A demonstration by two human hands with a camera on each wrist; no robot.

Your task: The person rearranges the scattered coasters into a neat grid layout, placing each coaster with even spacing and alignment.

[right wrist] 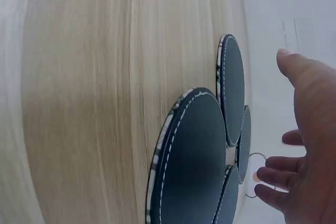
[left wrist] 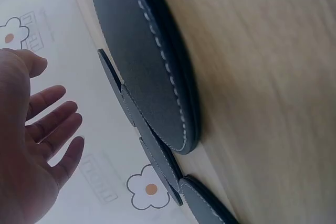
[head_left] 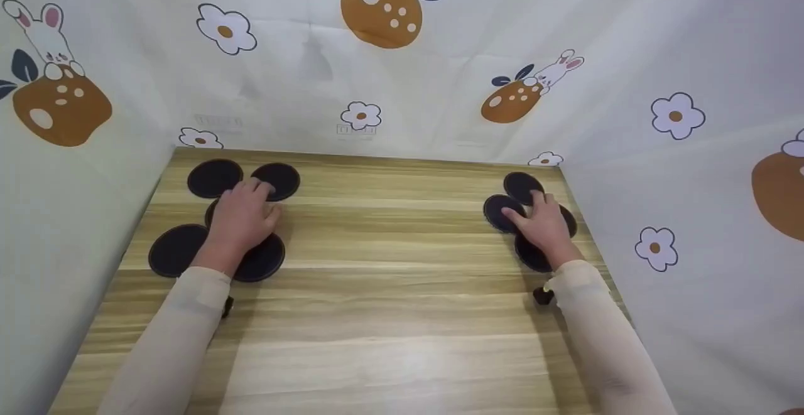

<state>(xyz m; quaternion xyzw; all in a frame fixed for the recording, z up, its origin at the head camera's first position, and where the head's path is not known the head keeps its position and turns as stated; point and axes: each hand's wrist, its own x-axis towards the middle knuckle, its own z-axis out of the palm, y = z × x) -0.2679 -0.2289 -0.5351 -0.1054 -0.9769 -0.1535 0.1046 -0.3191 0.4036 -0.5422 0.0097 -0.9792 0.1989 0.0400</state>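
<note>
Round black stitched coasters lie in two groups on the wooden table. My left hand (head_left: 242, 217) hovers over the left group, its fingers loosely spread and holding nothing. Around it are a back-left coaster (head_left: 215, 178), a back-right coaster (head_left: 281, 183) and a front-left coaster (head_left: 178, 250); the hand partly hides another in the middle. On the right, my right hand (head_left: 543, 223) hangs above a tighter cluster with relaxed, empty fingers. A left coaster (head_left: 500, 215) and a back coaster (head_left: 521, 185) show beside it. In the right wrist view, the nearest coaster (right wrist: 191, 156) has a black-and-white edge.
Pale cloth (head_left: 427, 88) printed with rabbits, fruit and flowers stands round the back and both sides of the table (head_left: 389, 277). Bare wood lies between the two groups. A small black object (head_left: 543, 296) shows by the right cuff.
</note>
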